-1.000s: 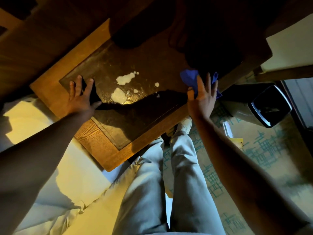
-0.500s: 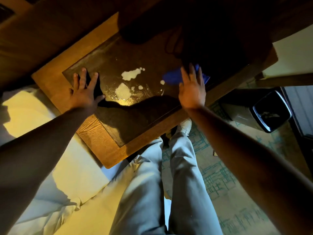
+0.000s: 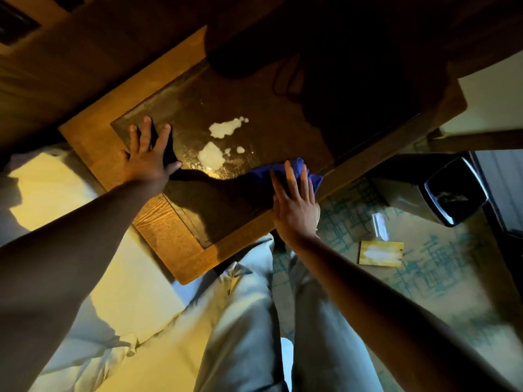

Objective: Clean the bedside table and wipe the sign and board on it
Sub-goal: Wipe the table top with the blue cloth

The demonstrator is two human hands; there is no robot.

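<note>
The wooden bedside table (image 3: 169,236) has a dark glossy inset top with bright glare patches near its middle. My right hand (image 3: 294,202) presses flat, fingers straight, on a blue cloth (image 3: 271,172) at the table's near right edge. My left hand (image 3: 148,157) rests flat with spread fingers on the left side of the inset, beside a dark flat object (image 3: 169,152) partly under its fingers. A yellow card (image 3: 380,253) and a clear plastic stand (image 3: 380,229) lie on the floor to the right. The far part of the table is in deep shadow.
A black waste bin (image 3: 450,190) stands on the patterned carpet at the right. White bedding (image 3: 70,250) lies along the left of the table. My legs in light trousers (image 3: 240,321) stand right in front of the table.
My right hand slid the blue cloth left across the inset, then back toward the near right edge. The left hand stayed flat in place.
</note>
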